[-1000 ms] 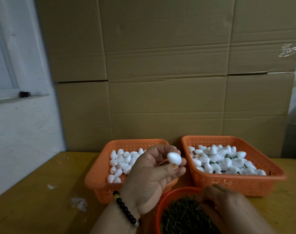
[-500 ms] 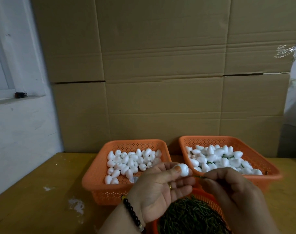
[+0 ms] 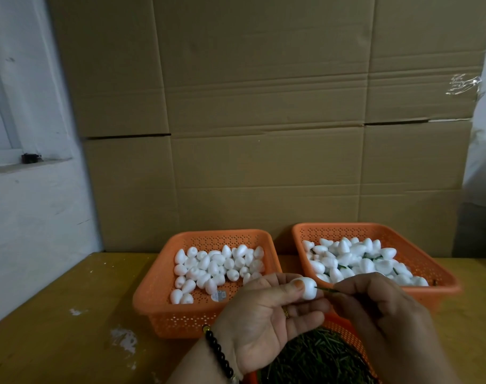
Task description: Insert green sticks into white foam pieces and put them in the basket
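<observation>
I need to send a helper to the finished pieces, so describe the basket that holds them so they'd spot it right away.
Start at the wall of cardboard boxes behind the yellow table. Two orange baskets stand side by side before it; take the right basket. Unlike the left basket, whose white foam pieces are plain, its pieces show green sticks between them.

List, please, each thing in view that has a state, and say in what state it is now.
left hand: pinches the foam piece.
foam piece: held, stick tip at its side.
green stick: lies level between the hands.
right hand: pinches the green stick.
left basket: holds plain foam pieces.
right basket: holds foam pieces with green sticks.
round basket: full of loose green sticks.
</observation>
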